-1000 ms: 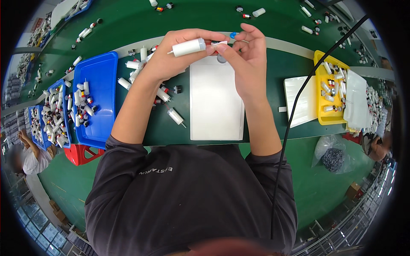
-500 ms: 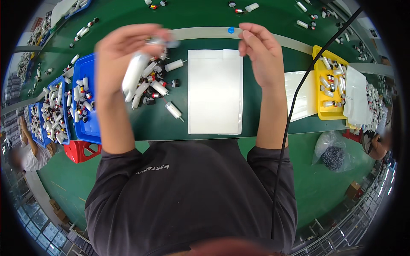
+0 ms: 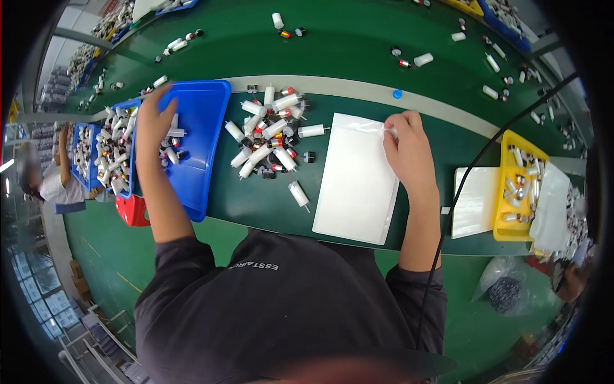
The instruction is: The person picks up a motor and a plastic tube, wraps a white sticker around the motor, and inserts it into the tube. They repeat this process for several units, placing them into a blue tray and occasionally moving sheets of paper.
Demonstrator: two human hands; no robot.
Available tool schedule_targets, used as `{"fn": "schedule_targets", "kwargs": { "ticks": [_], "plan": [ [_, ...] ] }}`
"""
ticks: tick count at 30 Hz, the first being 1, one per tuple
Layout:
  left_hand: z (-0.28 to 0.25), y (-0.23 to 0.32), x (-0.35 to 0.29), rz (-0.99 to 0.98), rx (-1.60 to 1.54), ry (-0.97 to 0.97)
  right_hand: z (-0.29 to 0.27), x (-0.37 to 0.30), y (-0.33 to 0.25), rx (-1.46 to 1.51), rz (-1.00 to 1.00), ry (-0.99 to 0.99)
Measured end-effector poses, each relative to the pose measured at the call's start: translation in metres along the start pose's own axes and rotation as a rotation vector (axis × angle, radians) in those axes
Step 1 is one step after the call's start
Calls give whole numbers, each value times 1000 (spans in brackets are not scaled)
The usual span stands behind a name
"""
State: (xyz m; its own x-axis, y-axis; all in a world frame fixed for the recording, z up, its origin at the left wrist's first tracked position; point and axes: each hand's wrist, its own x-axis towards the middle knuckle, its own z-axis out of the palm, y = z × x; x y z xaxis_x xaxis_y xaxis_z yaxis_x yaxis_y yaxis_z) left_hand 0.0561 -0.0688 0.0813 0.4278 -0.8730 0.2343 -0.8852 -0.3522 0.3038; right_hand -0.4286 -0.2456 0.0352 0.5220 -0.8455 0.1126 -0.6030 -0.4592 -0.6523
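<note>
My left hand (image 3: 153, 125) reaches out over a blue tray (image 3: 204, 147) that holds several small white cylinders (image 3: 171, 153). Its fingers are spread above the tray's left part, and nothing shows in its grasp. My right hand (image 3: 403, 144) rests on the upper right corner of a flat white plastic bag (image 3: 355, 185) lying on the green table, and its fingertips pinch that corner. Between the tray and the bag lies a loose pile of white cylinders with red and black ends (image 3: 268, 137).
A second blue tray (image 3: 115, 150) full of cylinders stands further left, with a red bin (image 3: 131, 211) below it. On the right are a yellow tray (image 3: 518, 192) and another white bag (image 3: 473, 201). A black cable (image 3: 460, 185) crosses there. Another person (image 3: 51, 182) works at far left.
My left hand has swung left from the pile to the blue tray, and the white cylinder it held is gone from it. My right hand dropped onto the bag's corner.
</note>
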Motion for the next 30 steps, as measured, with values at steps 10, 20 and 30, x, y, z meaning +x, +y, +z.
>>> {"fn": "schedule_targets", "kwargs": {
  "ticks": [10, 20, 30],
  "plan": [
    [201, 88, 217, -234, 35, -176, 0, 0, -6, -55, -55, -6],
    [151, 139, 179, 11, -905, -170, -13, 8, 12, 996, 122, 167],
    [84, 301, 13, -325, -2022, -728, 32, 7, -59, 456, -357, 531]
  ]
}}
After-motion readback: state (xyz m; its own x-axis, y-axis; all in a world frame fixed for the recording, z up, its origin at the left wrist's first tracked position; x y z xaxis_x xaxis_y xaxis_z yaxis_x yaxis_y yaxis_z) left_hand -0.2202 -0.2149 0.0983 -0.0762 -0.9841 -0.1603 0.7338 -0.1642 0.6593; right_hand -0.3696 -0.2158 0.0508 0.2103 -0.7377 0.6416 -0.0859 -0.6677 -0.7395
